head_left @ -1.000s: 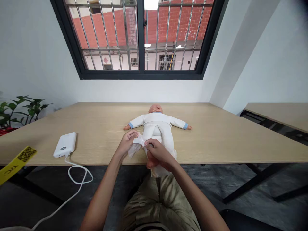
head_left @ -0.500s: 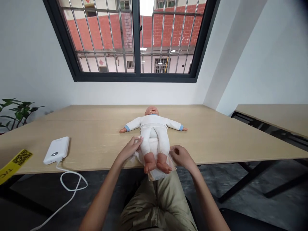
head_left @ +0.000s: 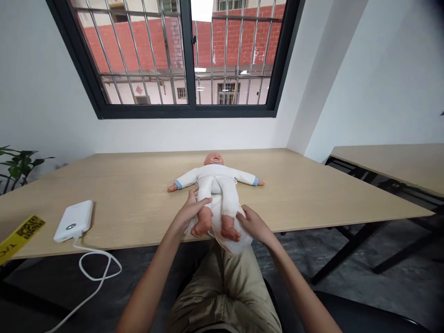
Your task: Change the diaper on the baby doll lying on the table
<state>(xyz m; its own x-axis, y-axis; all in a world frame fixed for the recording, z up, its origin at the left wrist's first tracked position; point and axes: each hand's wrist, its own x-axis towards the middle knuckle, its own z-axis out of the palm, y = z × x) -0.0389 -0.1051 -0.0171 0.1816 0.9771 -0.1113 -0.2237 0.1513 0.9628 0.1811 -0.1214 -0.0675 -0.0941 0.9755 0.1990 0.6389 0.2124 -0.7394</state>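
Observation:
A baby doll [head_left: 217, 172] in a white outfit with blue cuffs lies on its back on the table, its feet toward me. Under its legs is a thin white sheet, possibly a diaper [head_left: 239, 246], reaching over the table's front edge. My left hand [head_left: 190, 210] is wrapped round the doll's leg on the left, thumb across the front. On the other side, my right hand [head_left: 255, 224] is closed at the doll's other lower leg, its thumb against the leg by the white sheet. Its other fingertips are partly hidden.
A white power bank [head_left: 74, 221] with a white cable [head_left: 104, 273] sits at the left of the wooden table [head_left: 132, 185]. A yellow tag [head_left: 21, 238] and a plant [head_left: 21, 164] are farther left. Another table [head_left: 395, 162] stands right. A barred window [head_left: 190, 111] is ahead.
My left hand has moved from beside the doll's thigh onto its leg. My right hand has come in to the other leg. The doll's feet are higher and the legs farther apart.

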